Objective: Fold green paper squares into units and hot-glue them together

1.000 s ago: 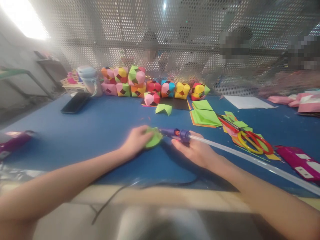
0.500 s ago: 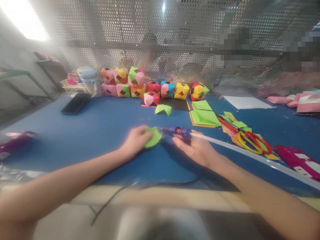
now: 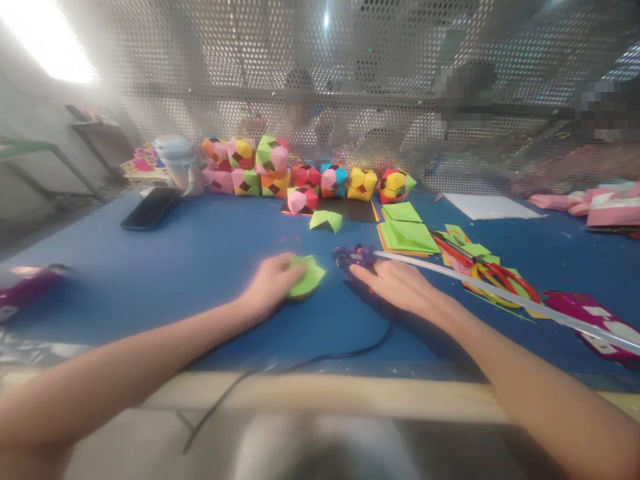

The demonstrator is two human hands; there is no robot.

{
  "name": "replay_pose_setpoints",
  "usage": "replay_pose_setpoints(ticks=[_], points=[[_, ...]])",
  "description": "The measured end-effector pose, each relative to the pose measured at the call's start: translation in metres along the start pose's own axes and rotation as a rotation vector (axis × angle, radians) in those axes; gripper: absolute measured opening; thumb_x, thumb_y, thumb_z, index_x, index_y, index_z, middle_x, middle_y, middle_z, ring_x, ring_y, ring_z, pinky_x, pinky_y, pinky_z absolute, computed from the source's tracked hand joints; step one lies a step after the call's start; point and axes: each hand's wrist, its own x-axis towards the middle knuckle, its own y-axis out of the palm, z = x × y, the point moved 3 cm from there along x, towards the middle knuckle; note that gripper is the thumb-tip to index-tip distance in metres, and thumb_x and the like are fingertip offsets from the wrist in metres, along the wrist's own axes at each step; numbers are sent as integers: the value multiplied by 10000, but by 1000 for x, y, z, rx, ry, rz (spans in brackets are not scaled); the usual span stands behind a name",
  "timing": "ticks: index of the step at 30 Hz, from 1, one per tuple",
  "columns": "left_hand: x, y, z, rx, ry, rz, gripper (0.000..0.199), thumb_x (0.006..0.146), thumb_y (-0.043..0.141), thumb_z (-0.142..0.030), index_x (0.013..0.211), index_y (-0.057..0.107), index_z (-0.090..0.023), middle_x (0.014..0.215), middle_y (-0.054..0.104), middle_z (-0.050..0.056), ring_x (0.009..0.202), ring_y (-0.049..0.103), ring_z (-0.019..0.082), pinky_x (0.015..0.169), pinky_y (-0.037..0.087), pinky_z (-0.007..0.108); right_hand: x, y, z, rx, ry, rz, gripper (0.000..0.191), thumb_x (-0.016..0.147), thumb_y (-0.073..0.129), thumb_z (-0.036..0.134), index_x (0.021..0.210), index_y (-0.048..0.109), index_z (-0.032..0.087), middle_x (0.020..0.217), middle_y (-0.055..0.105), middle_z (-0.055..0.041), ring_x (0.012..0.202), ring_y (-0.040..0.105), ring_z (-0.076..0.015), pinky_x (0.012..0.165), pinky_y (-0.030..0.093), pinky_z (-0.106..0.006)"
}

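Observation:
Between the thumb and fingers of my left hand (image 3: 273, 281) is a folded green paper piece (image 3: 310, 277), held just above the blue table (image 3: 190, 280). My right hand (image 3: 397, 283) is wrapped round a dark purple glue gun (image 3: 354, 256), whose nozzle points left and is apart from the paper. A long clear glue stick (image 3: 480, 283) runs out of the gun's back toward the right edge. The gun's black cord (image 3: 330, 359) trails over the table's front edge. Another folded green piece (image 3: 326, 221) lies beyond my hands.
Several colourful paper balls (image 3: 273, 157) line the back. Green paper squares (image 3: 409, 237) and red and yellow scissors (image 3: 505, 283) lie on the right, beside a magenta packet (image 3: 590, 317). A phone (image 3: 151, 207) and a pale tumbler (image 3: 175, 163) stand left. Behind is a perforated metal screen (image 3: 360, 80).
My right hand has drawn the glue gun a little to the right, so its nozzle has come away from the green paper. My left hand stays nearly in place.

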Motion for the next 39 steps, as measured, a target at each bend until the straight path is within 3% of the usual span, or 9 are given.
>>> replay_pose_setpoints(ticks=[5,9,13,19,25,31,35,39], points=[[-3,0,-1,-9,14,9,260,782,549,-397,745,589,-143,631,635,27,556,580,148,512,410,251,-23,-27,9,-213,22,124,459,849,464,479,491,496,194,463,532,-19,391,446,-128,445,245,-263],[-7,3,-5,-20,41,15,267,797,535,-407,760,594,-149,651,642,26,582,584,148,532,421,252,-36,-24,31,183,-152,149,344,849,482,422,593,526,197,540,565,29,478,474,-101,456,319,-214],[-15,9,-12,-31,73,36,262,796,540,-407,786,607,-153,675,648,23,604,587,148,558,436,254,-29,-1,43,545,-131,-86,170,815,530,355,766,537,193,678,608,16,596,543,-111,569,422,-222],[-23,17,-17,-48,74,75,254,773,567,-409,761,618,-161,709,650,26,639,585,159,578,443,259,-15,21,48,837,-120,-123,152,762,553,325,792,514,182,718,592,7,611,539,-106,593,457,-232],[-24,16,-19,-39,116,47,236,776,564,-396,797,633,-172,751,637,10,669,554,142,623,442,253,-17,21,48,847,-99,-156,95,741,535,272,736,505,182,648,547,24,580,499,-100,559,435,-225],[-21,15,-17,-51,123,56,188,788,536,-336,739,616,-172,698,600,-8,639,515,123,595,416,235,-17,26,49,886,-170,-141,118,763,520,227,870,522,177,740,579,6,651,545,-107,614,464,-230],[-20,17,-13,-111,80,88,177,775,527,-314,724,616,-170,664,593,-6,616,523,128,587,420,246,-19,24,49,797,-227,-159,94,786,496,187,859,554,182,753,606,5,657,562,-107,618,463,-222],[-18,19,-9,-199,36,129,151,761,533,-285,715,614,-166,651,590,0,610,540,131,589,428,256,-21,21,48,650,-345,-254,134,797,473,131,797,600,175,763,630,-10,696,579,-116,637,455,-218]])
